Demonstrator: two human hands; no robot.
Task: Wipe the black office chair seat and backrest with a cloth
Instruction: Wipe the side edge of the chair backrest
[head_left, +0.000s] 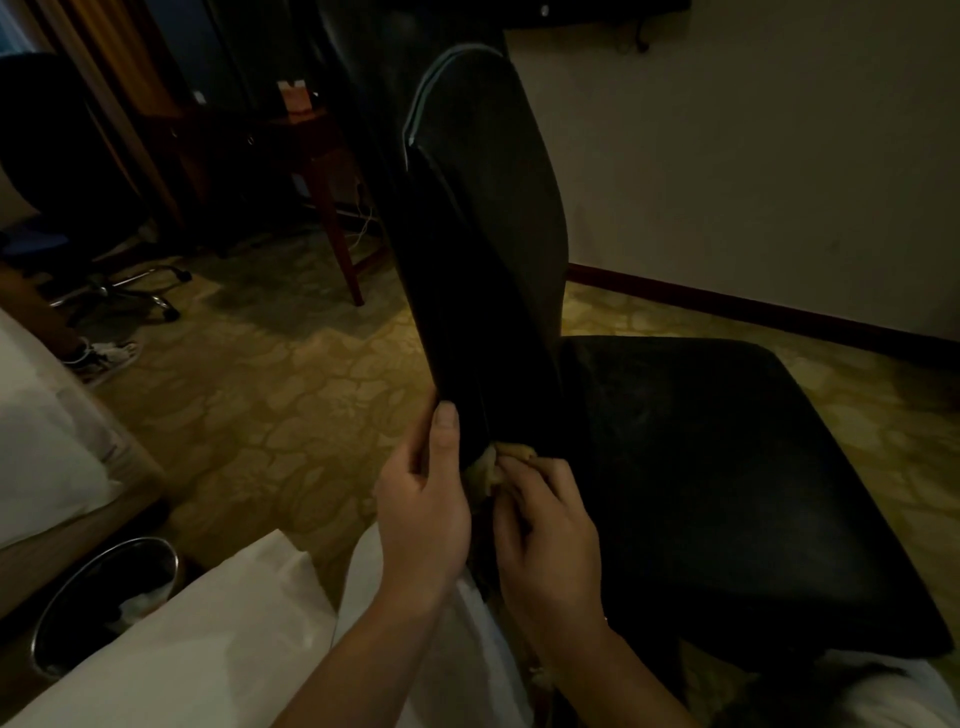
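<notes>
The black office chair stands in the middle of the head view, seen from the side: its backrest (483, 218) rises edge-on, its seat (727, 478) spreads to the right. My left hand (423, 499) grips the lower edge of the backrest, thumb laid up along it. My right hand (545, 525) holds a bunched yellowish cloth (493, 465) against the bottom of the backrest, where it meets the seat. Most of the cloth is hidden between my hands.
A round metal waste bin (104, 608) stands at the lower left beside a white bed (41, 431). A wooden desk (291, 150) and a second office chair (67, 208) stand at the back left. A wall with a dark skirting board (753, 306) runs behind the seat.
</notes>
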